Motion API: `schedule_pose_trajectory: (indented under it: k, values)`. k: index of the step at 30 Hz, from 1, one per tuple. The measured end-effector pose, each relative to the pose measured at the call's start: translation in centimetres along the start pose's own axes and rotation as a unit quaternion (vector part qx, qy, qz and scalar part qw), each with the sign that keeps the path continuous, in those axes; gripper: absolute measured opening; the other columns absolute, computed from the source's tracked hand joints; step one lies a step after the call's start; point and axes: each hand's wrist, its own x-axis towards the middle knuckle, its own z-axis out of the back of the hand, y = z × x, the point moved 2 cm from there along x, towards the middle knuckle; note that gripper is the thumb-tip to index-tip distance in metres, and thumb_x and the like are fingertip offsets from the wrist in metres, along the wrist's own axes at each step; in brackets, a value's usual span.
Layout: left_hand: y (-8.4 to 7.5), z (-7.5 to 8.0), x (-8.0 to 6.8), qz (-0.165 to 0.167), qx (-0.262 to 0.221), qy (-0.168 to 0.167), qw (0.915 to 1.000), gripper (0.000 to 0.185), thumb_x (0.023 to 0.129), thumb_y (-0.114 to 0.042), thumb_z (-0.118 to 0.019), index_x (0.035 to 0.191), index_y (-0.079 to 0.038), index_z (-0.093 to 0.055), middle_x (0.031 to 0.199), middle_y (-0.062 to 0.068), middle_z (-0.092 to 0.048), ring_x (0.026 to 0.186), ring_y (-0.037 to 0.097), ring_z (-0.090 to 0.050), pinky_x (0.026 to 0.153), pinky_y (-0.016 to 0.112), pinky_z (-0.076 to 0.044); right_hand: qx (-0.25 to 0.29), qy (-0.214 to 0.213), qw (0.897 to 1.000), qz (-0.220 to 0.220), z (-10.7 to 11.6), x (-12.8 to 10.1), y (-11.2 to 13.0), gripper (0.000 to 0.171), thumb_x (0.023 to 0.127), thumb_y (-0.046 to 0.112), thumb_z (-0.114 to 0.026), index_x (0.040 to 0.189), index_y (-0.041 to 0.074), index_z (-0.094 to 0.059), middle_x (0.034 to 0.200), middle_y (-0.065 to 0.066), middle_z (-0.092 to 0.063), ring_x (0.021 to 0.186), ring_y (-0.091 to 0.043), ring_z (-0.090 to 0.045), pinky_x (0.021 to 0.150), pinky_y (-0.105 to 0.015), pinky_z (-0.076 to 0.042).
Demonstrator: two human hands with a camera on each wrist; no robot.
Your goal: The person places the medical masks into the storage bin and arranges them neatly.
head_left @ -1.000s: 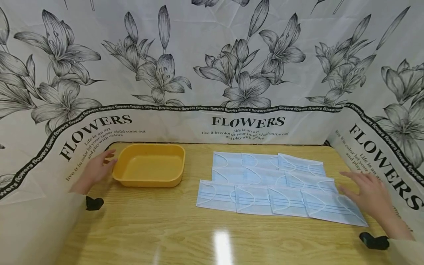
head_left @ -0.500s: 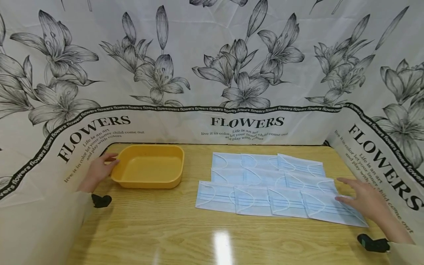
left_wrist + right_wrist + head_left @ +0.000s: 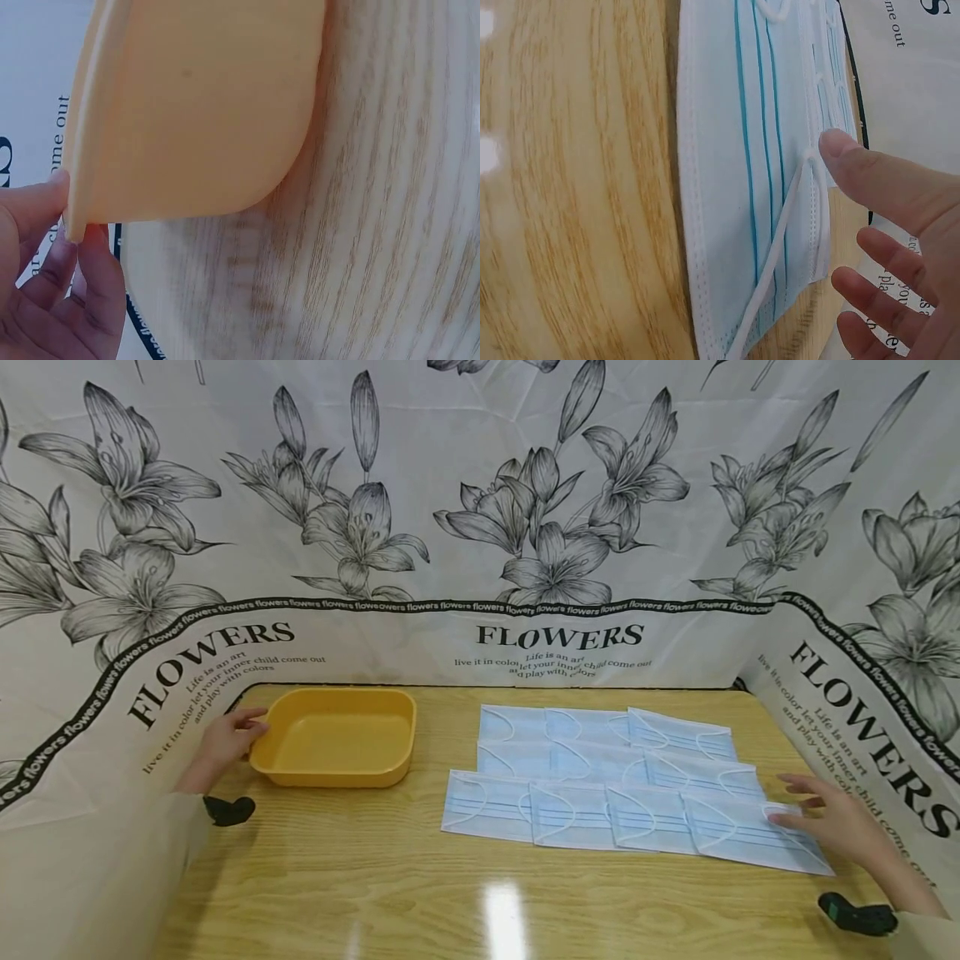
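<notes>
A yellow plastic tray (image 3: 330, 773) sits empty at the table's back left. My left hand (image 3: 247, 732) pinches its left rim, thumb on top and fingers underneath; the left wrist view shows the tray (image 3: 195, 105) and that hand (image 3: 56, 247) at its corner. Several light-blue face masks (image 3: 600, 760) lie flat in overlapping rows at the right. My right hand (image 3: 791, 803) hovers with fingers spread at the right end of the front row. In the right wrist view its thumb tip rests on the rightmost mask (image 3: 742, 187), beside the ear loop, while the other fingers of the hand (image 3: 881, 247) are off it.
The wooden table (image 3: 375, 877) is walled at the back and both sides by a white flower-printed cloth (image 3: 480, 527). Black wrist mounts show near the left sleeve (image 3: 228, 810) and the right sleeve (image 3: 855, 914).
My left hand moved in and took the tray's left rim. My right hand came down and inward, from hovering beside the masks to touching the rightmost one with its thumb.
</notes>
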Motion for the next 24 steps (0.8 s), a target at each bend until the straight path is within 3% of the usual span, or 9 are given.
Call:
schedule_pose_trajectory:
  k: [3, 7, 19, 24]
  values:
    - [0.1, 0.0, 0.1, 0.023, -0.037, 0.021, 0.9988, 0.050, 0.100, -0.022, -0.051, 0.138, 0.010, -0.043, 0.119, 0.036, -0.053, 0.068, -0.002, -0.055, 0.058, 0.022, -0.053, 0.003, 0.002, 1.000, -0.004, -0.1, 0.1, -0.4, 0.085, 0.078, 0.043, -0.077, 0.133, -0.012, -0.042, 0.122, -0.042, -0.048, 0.096, -0.053, -0.056, 0.072, -0.052, -0.050]
    - [0.1, -0.1, 0.1, 0.036, -0.054, 0.034, 0.9973, 0.051, 0.100, -0.021, -0.051, 0.140, 0.009, -0.040, 0.121, 0.036, -0.052, 0.069, -0.002, -0.056, 0.059, 0.023, -0.054, 0.007, 0.005, 1.000, -0.006, -0.4, 0.3, -1.1, 0.087, 0.077, 0.044, -0.078, 0.133, -0.012, -0.043, 0.122, -0.042, -0.047, 0.095, -0.052, -0.056, 0.072, -0.052, -0.050]
    - [-0.3, -0.4, -0.3, 0.049, -0.057, 0.030, 0.9967, 0.053, 0.100, -0.024, -0.051, 0.141, 0.008, -0.040, 0.124, 0.035, -0.053, 0.071, -0.003, -0.056, 0.060, 0.024, -0.054, 0.016, 0.031, 0.999, -0.024, -0.5, 0.2, -2.1, 0.089, 0.077, 0.047, -0.077, 0.131, -0.014, -0.043, 0.119, -0.042, -0.051, 0.098, -0.054, -0.056, 0.074, -0.052, -0.050]
    - [0.0, -0.7, -0.4, 0.077, -0.074, 0.025, 0.9940, 0.056, 0.100, -0.028, -0.051, 0.143, 0.005, -0.039, 0.131, 0.035, -0.050, 0.072, -0.004, -0.056, 0.062, 0.023, -0.055, 0.013, 0.042, 0.998, -0.048, -0.5, 0.3, -2.4, 0.088, 0.077, 0.048, -0.077, 0.129, -0.016, -0.044, 0.116, -0.042, -0.052, 0.095, -0.051, -0.057, 0.072, -0.049, -0.050]
